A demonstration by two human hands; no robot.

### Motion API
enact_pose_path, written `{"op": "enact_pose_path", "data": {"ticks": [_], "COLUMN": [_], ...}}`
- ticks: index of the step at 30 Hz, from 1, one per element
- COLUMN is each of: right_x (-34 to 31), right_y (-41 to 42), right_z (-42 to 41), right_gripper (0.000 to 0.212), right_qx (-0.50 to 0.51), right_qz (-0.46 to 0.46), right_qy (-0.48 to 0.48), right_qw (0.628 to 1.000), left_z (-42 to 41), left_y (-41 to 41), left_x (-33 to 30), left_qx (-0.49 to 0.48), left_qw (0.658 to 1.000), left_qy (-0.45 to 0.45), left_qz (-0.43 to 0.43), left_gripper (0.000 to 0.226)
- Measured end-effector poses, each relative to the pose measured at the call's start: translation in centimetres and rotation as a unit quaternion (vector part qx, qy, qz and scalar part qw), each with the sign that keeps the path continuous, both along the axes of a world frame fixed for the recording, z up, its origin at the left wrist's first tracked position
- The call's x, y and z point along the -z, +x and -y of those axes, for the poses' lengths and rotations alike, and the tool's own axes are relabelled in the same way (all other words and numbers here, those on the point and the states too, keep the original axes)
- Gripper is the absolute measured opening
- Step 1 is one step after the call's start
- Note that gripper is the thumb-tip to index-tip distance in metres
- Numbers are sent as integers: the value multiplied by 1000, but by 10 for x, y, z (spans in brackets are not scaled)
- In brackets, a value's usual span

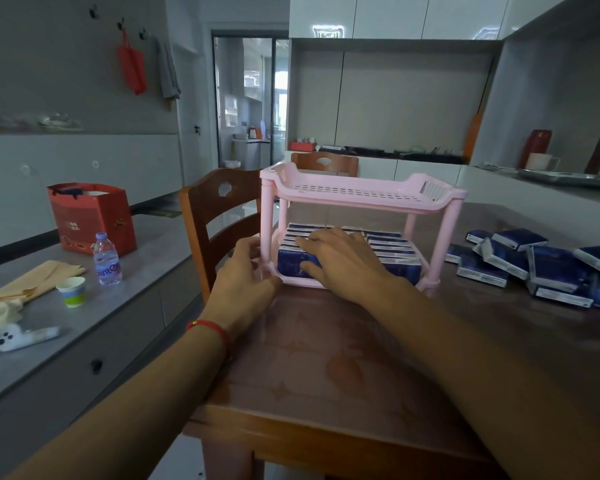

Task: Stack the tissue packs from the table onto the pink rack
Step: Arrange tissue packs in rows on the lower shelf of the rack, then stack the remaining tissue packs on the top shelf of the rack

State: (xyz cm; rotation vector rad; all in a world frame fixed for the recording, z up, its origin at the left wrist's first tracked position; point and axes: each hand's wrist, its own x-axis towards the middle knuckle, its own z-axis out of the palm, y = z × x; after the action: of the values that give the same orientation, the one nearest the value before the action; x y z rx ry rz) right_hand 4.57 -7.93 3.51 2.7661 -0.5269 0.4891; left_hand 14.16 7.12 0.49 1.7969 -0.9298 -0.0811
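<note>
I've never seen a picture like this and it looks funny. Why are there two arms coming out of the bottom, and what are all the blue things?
The camera sits on a person's head and looks down, so you see their own arms. The left hand steadies a leg of the pink rack on the brown table. The right hand rests on the blue tissue packs in the bottom shelf, pressing them into place. The top shelf has no packs yet. More loose tissue packs lie in a pile on the table to the right, waiting their turn. On the grey counter to the left stand a water bottle, a paper cup and a red bag.
</note>
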Motion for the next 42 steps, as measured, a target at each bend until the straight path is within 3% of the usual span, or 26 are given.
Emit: {"op": "enact_pose_path", "data": {"ticks": [9, 17, 22, 28, 31, 35, 39, 42], "right_x": [4, 4, 9, 12, 13, 11, 22, 28], "right_y": [-14, -71, -121, -190, -227, -278, -330, -347], "right_z": [-1, 1, 7, 23, 36, 61, 90, 103], "right_gripper": [54, 39, 33, 36, 33, 27, 18, 12], "right_qx": [-17, -77, -90, -49, 4, 71, 185, 266], "right_qz": [7, 64, 67, 42, 37, 94, 151, 259], "right_qy": [-8, -49, -53, -14, -1, 36, 94, 153], "right_qw": [1000, 994, 992, 998, 999, 992, 967, 916], "left_z": [-1, -2, -4, -4, 17, 69, 130, 170], "left_y": [0, -5, -13, -63, -108, -172, -220, -249], "left_x": [0, -3, -3, -17, -17, -13, -9, -8], "left_qx": [-4, -54, -95, 58, 161, 269, 299, 292], "left_qw": [1000, 998, 983, 957, 945, 920, 906, 901], "left_qy": [-1, -10, -16, -3, 7, 11, -5, 3], "left_qz": [13, 37, 156, 285, 286, 285, 300, 320], "left_gripper": [56, 48, 27, 24, 29, 33, 34, 35]}}
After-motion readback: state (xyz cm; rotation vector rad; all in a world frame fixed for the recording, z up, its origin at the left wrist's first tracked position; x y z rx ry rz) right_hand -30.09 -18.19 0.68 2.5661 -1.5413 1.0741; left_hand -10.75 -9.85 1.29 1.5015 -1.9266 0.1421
